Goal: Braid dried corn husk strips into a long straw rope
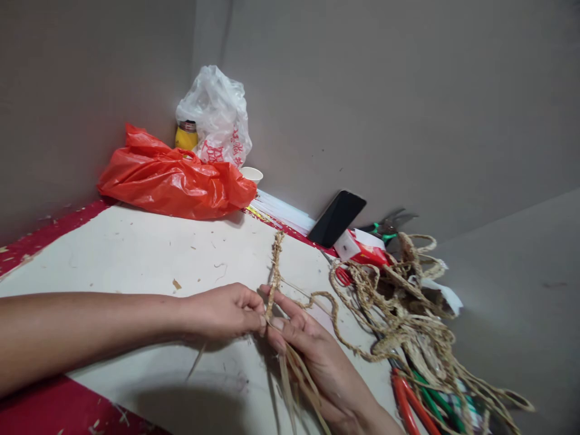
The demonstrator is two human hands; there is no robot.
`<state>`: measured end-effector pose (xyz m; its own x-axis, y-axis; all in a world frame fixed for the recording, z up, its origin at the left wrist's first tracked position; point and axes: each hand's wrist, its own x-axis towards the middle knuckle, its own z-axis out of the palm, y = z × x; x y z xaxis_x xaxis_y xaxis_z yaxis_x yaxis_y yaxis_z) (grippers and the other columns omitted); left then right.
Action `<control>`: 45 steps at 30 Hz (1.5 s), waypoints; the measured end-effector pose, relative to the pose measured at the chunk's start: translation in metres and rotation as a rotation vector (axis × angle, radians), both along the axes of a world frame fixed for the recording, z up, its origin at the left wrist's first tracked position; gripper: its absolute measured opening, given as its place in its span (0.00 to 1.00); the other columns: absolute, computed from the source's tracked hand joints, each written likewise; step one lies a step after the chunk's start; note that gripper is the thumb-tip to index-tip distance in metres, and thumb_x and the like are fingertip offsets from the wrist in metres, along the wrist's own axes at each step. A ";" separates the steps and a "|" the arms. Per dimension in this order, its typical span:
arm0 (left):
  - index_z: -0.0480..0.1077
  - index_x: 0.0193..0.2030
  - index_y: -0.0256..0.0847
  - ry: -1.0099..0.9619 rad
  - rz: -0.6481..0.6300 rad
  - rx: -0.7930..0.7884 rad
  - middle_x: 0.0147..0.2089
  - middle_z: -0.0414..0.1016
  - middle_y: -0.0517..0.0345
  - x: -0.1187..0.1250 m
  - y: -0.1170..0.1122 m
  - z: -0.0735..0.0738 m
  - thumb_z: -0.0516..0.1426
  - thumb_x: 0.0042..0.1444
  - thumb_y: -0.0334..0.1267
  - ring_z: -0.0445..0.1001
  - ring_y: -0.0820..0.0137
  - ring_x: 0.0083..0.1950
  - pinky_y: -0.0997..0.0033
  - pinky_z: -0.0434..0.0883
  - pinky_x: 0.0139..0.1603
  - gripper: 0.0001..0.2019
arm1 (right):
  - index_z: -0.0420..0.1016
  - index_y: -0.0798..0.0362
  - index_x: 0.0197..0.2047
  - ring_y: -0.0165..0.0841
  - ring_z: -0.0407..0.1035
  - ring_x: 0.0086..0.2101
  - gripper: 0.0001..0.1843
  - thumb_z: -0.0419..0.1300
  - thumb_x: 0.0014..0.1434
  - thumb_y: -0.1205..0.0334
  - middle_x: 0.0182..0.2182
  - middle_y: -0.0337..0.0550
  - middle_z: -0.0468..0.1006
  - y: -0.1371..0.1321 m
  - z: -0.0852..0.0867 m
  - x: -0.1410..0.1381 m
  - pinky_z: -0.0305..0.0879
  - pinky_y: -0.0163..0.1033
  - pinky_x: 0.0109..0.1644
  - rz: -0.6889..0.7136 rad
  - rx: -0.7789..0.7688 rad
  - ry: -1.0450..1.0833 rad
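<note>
A short braided straw cord [276, 260] stands up between my two hands, its loose strands [296, 377] trailing down past my right palm. My left hand [238, 311] comes in from the left, its thumb and fingers pinched on a strand at the cord's lower end. The thumb and fingers of my right hand [312, 347] close on the same lower part from the other side. One thin strand end [196, 360] sticks out below my left wrist.
On the right lies a tangled heap of braided rope [408, 320] with red-handled pliers [410, 402]. A phone [338, 217] leans on the wall. Further back are a red plastic bag [176, 184], a white plastic bag [217, 115], a yellow jar [186, 136] and a white bowl [252, 175].
</note>
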<state>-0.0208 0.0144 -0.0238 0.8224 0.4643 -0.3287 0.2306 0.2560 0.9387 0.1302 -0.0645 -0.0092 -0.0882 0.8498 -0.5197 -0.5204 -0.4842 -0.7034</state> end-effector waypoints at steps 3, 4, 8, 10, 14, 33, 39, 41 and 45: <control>0.59 0.26 0.40 -0.032 -0.043 -0.193 0.18 0.54 0.71 -0.003 0.001 0.002 0.56 0.51 0.47 0.48 0.82 0.16 0.76 0.44 0.16 0.14 | 0.55 0.58 0.61 0.22 0.58 0.19 0.39 0.68 0.49 0.65 0.17 0.34 0.69 -0.001 -0.001 -0.001 0.53 0.25 0.23 -0.012 0.052 -0.072; 0.59 0.26 0.40 -0.046 -0.056 -0.255 0.18 0.55 0.71 -0.003 0.001 0.003 0.57 0.50 0.49 0.47 0.82 0.15 0.77 0.43 0.15 0.15 | 0.54 0.58 0.62 0.22 0.59 0.20 0.40 0.67 0.49 0.64 0.17 0.34 0.70 -0.002 -0.002 -0.001 0.54 0.25 0.25 -0.009 0.070 -0.098; 0.60 0.27 0.39 -0.071 -0.079 -0.330 0.20 0.57 0.70 -0.004 0.002 0.002 0.60 0.45 0.53 0.47 0.83 0.15 0.78 0.43 0.14 0.20 | 0.50 0.60 0.63 0.25 0.60 0.22 0.44 0.68 0.49 0.61 0.17 0.33 0.69 -0.003 -0.004 -0.003 0.56 0.30 0.30 -0.022 0.098 -0.176; 0.60 0.27 0.39 -0.065 -0.081 -0.300 0.20 0.58 0.69 -0.004 0.002 0.001 0.60 0.46 0.54 0.48 0.82 0.15 0.77 0.43 0.14 0.20 | 0.50 0.61 0.63 0.26 0.60 0.22 0.45 0.68 0.47 0.59 0.17 0.32 0.69 -0.003 -0.004 -0.004 0.57 0.32 0.32 -0.037 0.093 -0.196; 0.61 0.24 0.37 -0.077 -0.063 -0.124 0.20 0.61 0.67 -0.002 0.003 -0.001 0.57 0.51 0.50 0.49 0.82 0.18 0.77 0.45 0.19 0.18 | 0.51 0.60 0.63 0.26 0.60 0.23 0.42 0.66 0.50 0.59 0.18 0.31 0.68 -0.005 -0.010 -0.002 0.56 0.34 0.34 -0.020 0.107 -0.256; 0.65 0.23 0.37 0.024 0.009 0.073 0.22 0.62 0.65 0.002 -0.001 -0.003 0.50 0.50 0.37 0.56 0.78 0.24 0.77 0.55 0.28 0.08 | 0.74 0.54 0.44 0.31 0.69 0.34 0.13 0.59 0.58 0.58 0.32 0.42 0.78 0.004 -0.003 0.024 0.62 0.34 0.41 0.400 0.274 -0.591; 0.58 0.22 0.39 0.044 -0.037 0.154 0.20 0.52 0.67 0.000 -0.003 0.000 0.47 0.52 0.37 0.49 0.78 0.21 0.76 0.49 0.22 0.09 | 0.67 0.55 0.22 0.27 0.58 0.23 0.17 0.55 0.60 0.57 0.19 0.36 0.65 0.002 0.005 0.025 0.53 0.32 0.26 0.455 0.367 -1.070; 0.56 0.22 0.40 0.022 -0.023 0.169 0.20 0.50 0.67 -0.001 -0.005 -0.001 0.47 0.52 0.37 0.48 0.78 0.22 0.76 0.49 0.22 0.10 | 0.64 0.54 0.20 0.27 0.56 0.21 0.19 0.53 0.60 0.56 0.18 0.35 0.63 0.000 0.008 0.022 0.51 0.32 0.25 0.483 0.345 -1.061; 0.57 0.21 0.39 0.012 0.030 0.160 0.20 0.51 0.67 0.002 -0.009 -0.004 0.48 0.52 0.39 0.48 0.78 0.22 0.76 0.50 0.22 0.11 | 0.63 0.54 0.21 0.25 0.53 0.18 0.22 0.48 0.63 0.53 0.15 0.35 0.62 -0.006 0.012 0.009 0.51 0.32 0.23 0.509 0.238 -0.794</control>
<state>-0.0187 0.0049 -0.0273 0.8038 0.5360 -0.2582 0.2365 0.1103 0.9653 0.1388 -0.0703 0.0029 -0.1719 0.8976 -0.4059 0.3798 -0.3198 -0.8680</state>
